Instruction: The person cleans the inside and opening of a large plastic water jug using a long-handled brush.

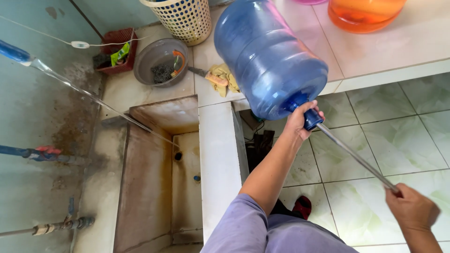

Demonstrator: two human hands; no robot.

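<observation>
A large blue water jug (267, 56) lies tilted on the white tiled counter (375, 51), its neck pointing down over the edge. My left hand (300, 122) grips the jug's dark blue neck. My right hand (412, 206) is closed on the end of a thin grey rod (351, 154) that runs up into the jug's mouth. A stream of water (93, 96) falls from a blue tap spout (14, 52) at the upper left into a stained concrete basin (154, 178).
On the counter stand a cream perforated basket (180, 18), a grey bowl (157, 58) with scrubbers, a red tray (117, 51), a yellow cloth (222, 77) and an orange tub (363, 14). Pipes with a red valve (44, 152) run along the left wall. Green floor tiles (398, 131) lie below.
</observation>
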